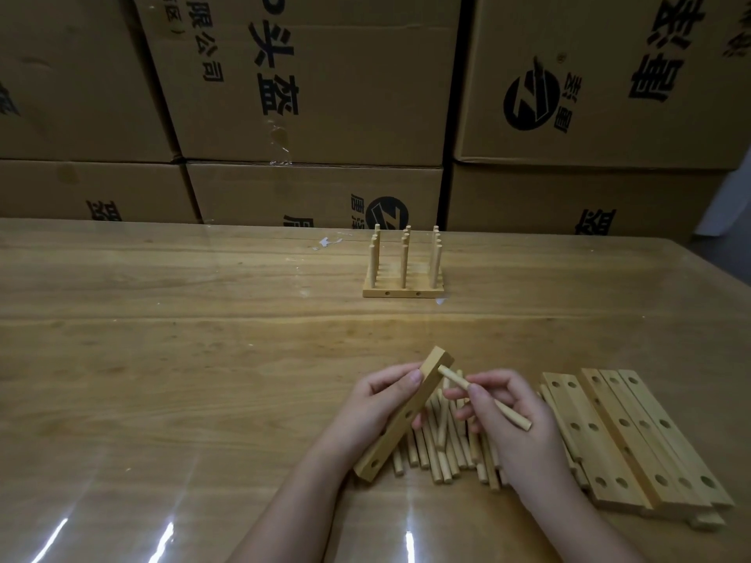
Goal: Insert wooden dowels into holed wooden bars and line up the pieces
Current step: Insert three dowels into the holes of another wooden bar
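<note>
My left hand point(376, 400) grips a holed wooden bar point(396, 424), tilted up on its lower end above the table. My right hand point(508, 416) pinches a wooden dowel point(487, 400), whose tip touches the bar's face near its upper end. Under both hands lies a pile of loose dowels point(441, 444). To the right, several holed bars point(634, 440) lie flat side by side. Further back stands a row of finished bars point(404, 274) with upright dowels in them.
The wooden table point(162, 359) has a glossy clear cover. Stacked cardboard boxes point(309, 95) form a wall along its far edge. A few white scraps point(327, 241) lie near the finished pieces.
</note>
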